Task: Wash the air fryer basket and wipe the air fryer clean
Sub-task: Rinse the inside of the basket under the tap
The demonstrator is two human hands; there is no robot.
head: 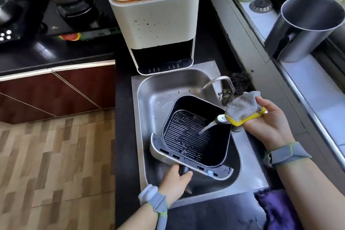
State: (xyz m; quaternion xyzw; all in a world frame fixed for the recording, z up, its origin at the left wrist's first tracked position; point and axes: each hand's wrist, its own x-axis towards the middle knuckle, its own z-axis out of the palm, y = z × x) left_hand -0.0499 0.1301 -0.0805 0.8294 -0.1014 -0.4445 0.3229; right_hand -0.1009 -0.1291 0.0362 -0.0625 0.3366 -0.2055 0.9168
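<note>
The basket (196, 132) sits tilted in the sink (149, 87), at about 6 o'clock from the fryer (155, 20), its open side up and its front panel toward the person. The left hand (174, 183) curls round the handle at the basket's 7 o'clock edge, holding it steady. The right hand (268, 123), at 3 o'clock from the basket, grips a yellow sponge (244, 108) with its grey scouring face up, just above the tap (222, 117), from which water runs onto the ribbed tray inside. The step in hand looks like wetting before scrubbing. To do it well, tip the basket with the left hand so the stream sweeps the whole grid and not one spot, then bring the sponge down and work along the ribs, not across them, where grease is likely to lodge. Keep the handle grip firm; a wet basket may slip against steel. The fryer's spattered front, at 12 o'clock, remains to be wiped.
</note>
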